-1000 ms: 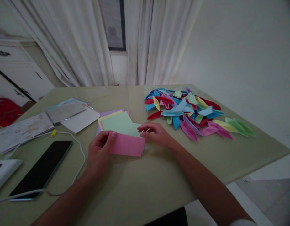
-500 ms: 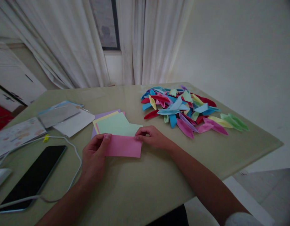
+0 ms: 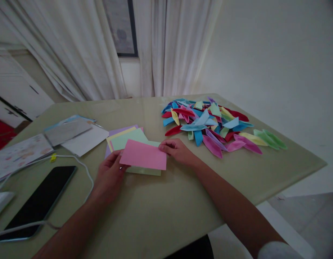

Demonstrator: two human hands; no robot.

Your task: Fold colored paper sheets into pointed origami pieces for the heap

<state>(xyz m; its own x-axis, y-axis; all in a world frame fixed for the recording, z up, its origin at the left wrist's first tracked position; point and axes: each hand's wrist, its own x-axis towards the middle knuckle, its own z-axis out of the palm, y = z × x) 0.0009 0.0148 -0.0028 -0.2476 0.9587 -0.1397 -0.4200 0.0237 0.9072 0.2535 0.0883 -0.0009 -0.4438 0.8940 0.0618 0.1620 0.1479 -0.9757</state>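
A pink paper rectangle (image 3: 144, 154) is held up between both hands, its right end lower than its left. My left hand (image 3: 109, 176) is closed at its left end, with part of the fingers hidden. My right hand (image 3: 178, 153) pinches the paper near its upper right edge. Behind it lies a stack of coloured sheets, with a pale green sheet (image 3: 134, 135) on top and yellow, pink and purple edges showing. A pale green strip of paper (image 3: 146, 171) shows below the pink rectangle; whether it joins the stack is hidden.
On the table's right side lies a pile of folded coloured paper pieces (image 3: 201, 120). A black phone (image 3: 38, 203) and a white cable (image 3: 84, 167) are at the left front. White papers (image 3: 84, 140) and a patterned booklet (image 3: 23, 154) lie farther left. The table's edge (image 3: 287, 190) runs along the right.
The pink paper has risen and tilted, its right end dipping. A pale green strip has come into view below it. Both hands have shifted slightly, the right one upward.
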